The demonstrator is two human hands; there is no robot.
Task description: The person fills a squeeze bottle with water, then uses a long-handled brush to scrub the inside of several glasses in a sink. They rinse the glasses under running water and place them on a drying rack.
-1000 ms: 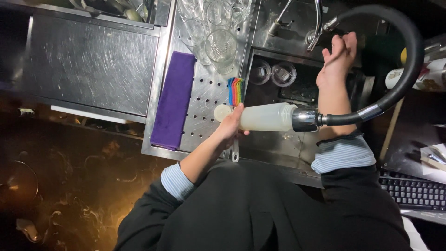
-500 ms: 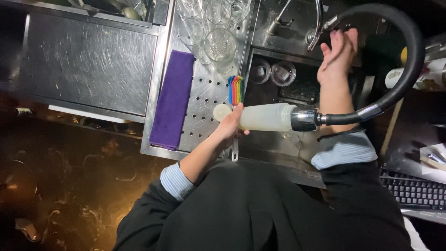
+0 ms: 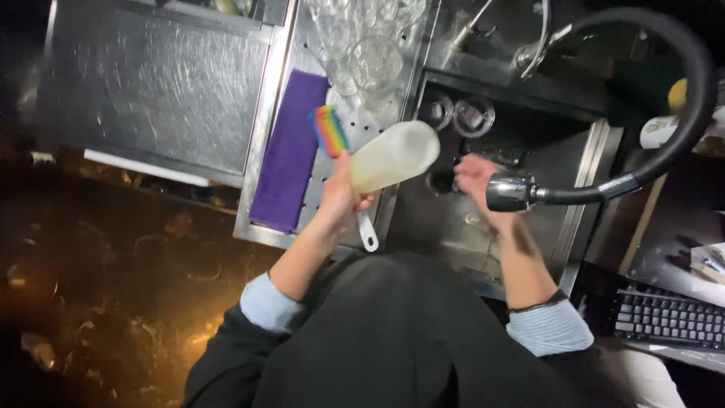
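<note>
One head-worn camera looks steeply down from close above the person's chest, facing a steel sink (image 3: 581, 162) and perforated drainboard (image 3: 343, 162); the dim left side is apparently floor.

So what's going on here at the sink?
A person stands at a steel bar sink. Their left hand holds a frosted plastic bottle tilted over the sink's edge, along with a white-handled brush with a rainbow sponge head. Their right hand is beside the metal spray nozzle on a black hose. A purple cloth lies on the perforated drainboard, with clear glasses behind it.
</note>
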